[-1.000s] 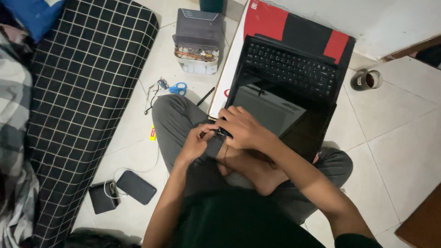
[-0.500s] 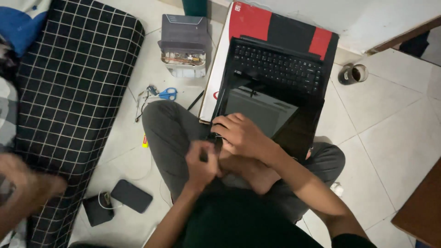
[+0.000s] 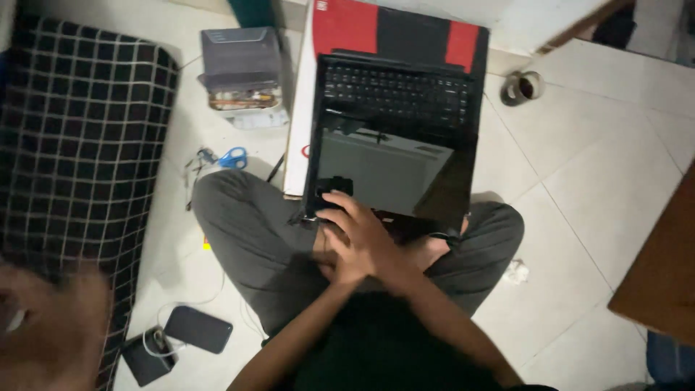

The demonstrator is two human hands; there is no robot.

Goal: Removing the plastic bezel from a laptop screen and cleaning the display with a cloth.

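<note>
right hand (image 3: 362,242) lies nearest, fingers curled over the near-left corner of the laptop (image 3: 394,145); left hand (image 3: 327,266) is tucked beneath it, its grip hidden. the laptop — black, glossy, opened flat — runs lengthwise away from the fingers, keyboard (image 3: 394,94) farthest.

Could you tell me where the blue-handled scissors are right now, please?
In the head view the blue-handled scissors lie on the floor tiles left of the laptop, just beyond the person's bent knee and below the small grey box.
</note>
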